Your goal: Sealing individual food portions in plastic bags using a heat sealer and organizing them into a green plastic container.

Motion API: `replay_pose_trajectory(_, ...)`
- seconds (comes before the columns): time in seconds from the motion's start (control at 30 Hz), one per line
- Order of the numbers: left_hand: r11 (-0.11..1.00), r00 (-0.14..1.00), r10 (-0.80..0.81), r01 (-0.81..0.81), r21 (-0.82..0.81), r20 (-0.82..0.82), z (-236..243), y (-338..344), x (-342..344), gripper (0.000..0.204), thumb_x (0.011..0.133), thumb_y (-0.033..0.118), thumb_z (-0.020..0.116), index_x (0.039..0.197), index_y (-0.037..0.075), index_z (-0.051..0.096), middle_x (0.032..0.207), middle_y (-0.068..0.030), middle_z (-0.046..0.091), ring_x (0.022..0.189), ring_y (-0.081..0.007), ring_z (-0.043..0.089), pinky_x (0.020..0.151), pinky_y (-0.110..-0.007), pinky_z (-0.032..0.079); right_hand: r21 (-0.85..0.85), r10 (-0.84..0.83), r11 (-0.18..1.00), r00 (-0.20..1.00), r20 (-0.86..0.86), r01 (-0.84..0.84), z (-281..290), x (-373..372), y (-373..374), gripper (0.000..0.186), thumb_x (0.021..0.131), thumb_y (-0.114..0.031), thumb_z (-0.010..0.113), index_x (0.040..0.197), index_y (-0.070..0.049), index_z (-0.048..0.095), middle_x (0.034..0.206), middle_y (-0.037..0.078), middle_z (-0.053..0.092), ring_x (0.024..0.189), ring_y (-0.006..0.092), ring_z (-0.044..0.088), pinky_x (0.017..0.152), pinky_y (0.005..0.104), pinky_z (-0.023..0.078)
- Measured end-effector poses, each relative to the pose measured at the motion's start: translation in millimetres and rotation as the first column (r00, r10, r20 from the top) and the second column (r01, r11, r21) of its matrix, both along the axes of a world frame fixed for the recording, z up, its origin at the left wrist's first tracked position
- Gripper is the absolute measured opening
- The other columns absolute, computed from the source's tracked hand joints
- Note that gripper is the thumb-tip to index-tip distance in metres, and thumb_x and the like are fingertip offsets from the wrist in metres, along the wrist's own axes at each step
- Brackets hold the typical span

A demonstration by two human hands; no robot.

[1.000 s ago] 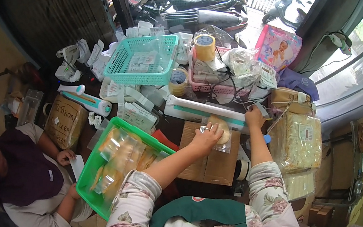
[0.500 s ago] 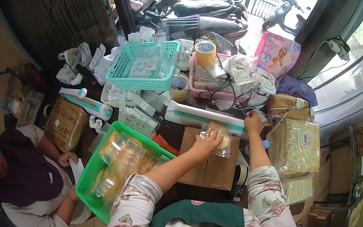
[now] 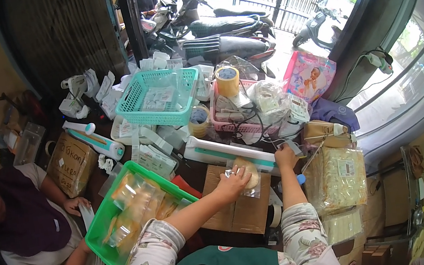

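Observation:
My left hand (image 3: 234, 182) holds a clear plastic bag (image 3: 253, 192) with a round, flat tan item (image 3: 251, 172) inside. The bag lies over a cardboard box (image 3: 223, 211), its far edge against a long white and teal impulse sealer (image 3: 231, 152). At the right end of the sealer, my right hand (image 3: 285, 158) is closed around the end of its arm; the fingertips are partly hidden. Left of my left forearm stands a green basket (image 3: 96, 223) of several clear bags (image 3: 141, 199) with flat tan contents.
A turquoise basket (image 3: 123, 110) and a pink basket (image 3: 218, 119) with tape rolls (image 3: 227, 81) stand beyond the sealer. Plastic-wrapped packages (image 3: 338, 180) are stacked at right. Another person (image 3: 19, 208) sits at left, holding white paper (image 3: 87, 215). A wrapped carton (image 3: 69, 164) is nearby.
The whole scene has shifted slightly left and down as my head moved. My hands keep their places on the bag and the sealer. The other person's paper has tilted.

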State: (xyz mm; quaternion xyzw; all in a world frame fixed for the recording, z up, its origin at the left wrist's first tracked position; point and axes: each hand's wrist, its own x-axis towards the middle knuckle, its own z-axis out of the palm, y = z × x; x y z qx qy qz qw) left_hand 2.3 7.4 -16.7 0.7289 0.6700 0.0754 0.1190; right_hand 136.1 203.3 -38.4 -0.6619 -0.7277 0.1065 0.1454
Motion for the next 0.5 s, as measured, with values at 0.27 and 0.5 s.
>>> replay_pose_trajectory(0.27,1.0,1.0,0.003,-0.003,0.016,0.007,-1.6,0.0,-0.7,0.059,0.071,0.01,0.061,0.126,0.011,0.038,0.13,-0.0159,0.035,0.123,-0.0355,0.034,0.075,-0.055,0.042,-0.013,-0.01,1.0,1.0,-0.004,0.01,2.3,-1.1,0.1,0.022,0.077,-0.023,0.049,0.092,-0.015,0.062,0.087,0.016,0.064,0.088,0.0333,0.06,0.084,0.0475,0.037)
replay_pose_trajectory(0.5,1.0,1.0,-0.002,0.002,-0.02,0.025,2.0,0.4,0.4,0.061,0.071,0.01,0.061,0.128,0.012,0.036,0.131,-0.0162,0.033,0.124,-0.036,0.032,0.076,-0.055,0.042,-0.021,-0.017,1.0,1.0,0.005,0.017,-2.0,1.7,3.2,0.023,0.076,-0.024,0.049,0.093,-0.015,0.062,0.088,0.016,0.064,0.089,0.0332,0.06,0.086,0.048,0.036)
